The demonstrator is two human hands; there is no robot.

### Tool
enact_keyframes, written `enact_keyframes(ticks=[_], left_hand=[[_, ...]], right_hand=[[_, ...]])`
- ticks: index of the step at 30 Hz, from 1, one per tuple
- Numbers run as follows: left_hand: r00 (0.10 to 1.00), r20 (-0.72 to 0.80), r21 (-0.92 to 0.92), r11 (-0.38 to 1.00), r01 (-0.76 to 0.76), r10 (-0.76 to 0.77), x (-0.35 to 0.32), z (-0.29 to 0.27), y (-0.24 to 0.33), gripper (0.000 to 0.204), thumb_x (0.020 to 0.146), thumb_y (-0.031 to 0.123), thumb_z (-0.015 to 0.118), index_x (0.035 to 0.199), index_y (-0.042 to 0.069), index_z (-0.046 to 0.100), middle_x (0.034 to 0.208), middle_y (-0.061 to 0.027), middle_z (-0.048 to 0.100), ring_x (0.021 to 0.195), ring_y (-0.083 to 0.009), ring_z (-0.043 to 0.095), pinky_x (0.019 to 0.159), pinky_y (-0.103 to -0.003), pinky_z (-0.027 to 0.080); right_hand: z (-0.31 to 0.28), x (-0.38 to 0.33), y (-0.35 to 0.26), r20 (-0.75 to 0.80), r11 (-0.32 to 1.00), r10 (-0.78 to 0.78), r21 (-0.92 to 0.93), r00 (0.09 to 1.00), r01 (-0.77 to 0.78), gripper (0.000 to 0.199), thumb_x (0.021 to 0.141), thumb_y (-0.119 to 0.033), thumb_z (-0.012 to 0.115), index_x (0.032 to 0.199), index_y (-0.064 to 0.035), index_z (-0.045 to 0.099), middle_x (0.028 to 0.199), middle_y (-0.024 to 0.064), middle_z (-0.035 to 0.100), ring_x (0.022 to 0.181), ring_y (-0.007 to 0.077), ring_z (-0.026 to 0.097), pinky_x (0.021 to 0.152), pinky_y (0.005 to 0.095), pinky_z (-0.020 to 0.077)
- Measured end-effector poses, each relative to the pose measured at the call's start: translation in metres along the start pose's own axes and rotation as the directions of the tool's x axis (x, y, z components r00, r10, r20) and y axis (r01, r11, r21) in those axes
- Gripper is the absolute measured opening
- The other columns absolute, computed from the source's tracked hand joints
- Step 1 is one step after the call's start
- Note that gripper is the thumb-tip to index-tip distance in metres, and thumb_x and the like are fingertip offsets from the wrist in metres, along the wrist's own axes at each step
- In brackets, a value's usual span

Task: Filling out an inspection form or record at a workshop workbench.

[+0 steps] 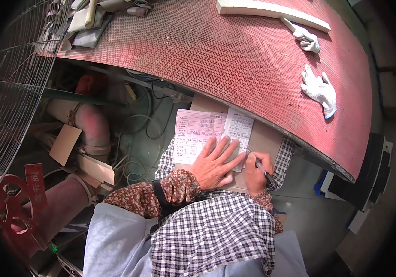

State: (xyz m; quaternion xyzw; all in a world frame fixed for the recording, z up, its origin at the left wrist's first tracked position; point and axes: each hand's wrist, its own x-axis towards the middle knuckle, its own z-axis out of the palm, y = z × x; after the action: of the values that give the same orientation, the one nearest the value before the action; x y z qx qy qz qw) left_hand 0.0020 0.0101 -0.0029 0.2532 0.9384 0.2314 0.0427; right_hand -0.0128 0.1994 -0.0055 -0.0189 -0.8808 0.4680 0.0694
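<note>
My left hand (214,166) lies flat with its fingers spread, over the lower part of the papers. Under it are a pink printed form (189,122) with handwriting in its boxes and, to the right, a narrower white handwritten sheet (238,124). Both rest on a brown board (265,143) on my lap. Between the fingers of my right hand (259,173) is a dark pen (269,178), its tip at the right edge of the white sheet. Flowered sleeves cover both forearms.
Ahead stands a red perforated table (198,55) with two white gloves (320,90), a long pale bar (272,13) and grey scraps (87,27). At left are a wire mesh (18,83), a red valve wheel (11,205), thick pipes (96,129) and hoses (135,171).
</note>
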Motion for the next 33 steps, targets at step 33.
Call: enact_keyframes(ticks=[33], left_hand=[[1.0,-0.007,0.006,1.0,0.012,-0.012,-0.0023,0.0042,-0.0005,0.075,0.085,0.044,0.064,0.155,0.028,0.042,0.16,-0.0116,0.038,0.147,-0.0359,0.035,0.121,-0.061,0.021]], right_hand=[[0.0003,0.0002,-0.0025,0.013,1.0,-0.014,-0.008,1.0,0.015,0.013,0.089,-0.013,0.07,0.088,-0.002,0.063,0.07,0.012,0.065,0.059,0.0244,0.063,0.056,0.037,0.0499]])
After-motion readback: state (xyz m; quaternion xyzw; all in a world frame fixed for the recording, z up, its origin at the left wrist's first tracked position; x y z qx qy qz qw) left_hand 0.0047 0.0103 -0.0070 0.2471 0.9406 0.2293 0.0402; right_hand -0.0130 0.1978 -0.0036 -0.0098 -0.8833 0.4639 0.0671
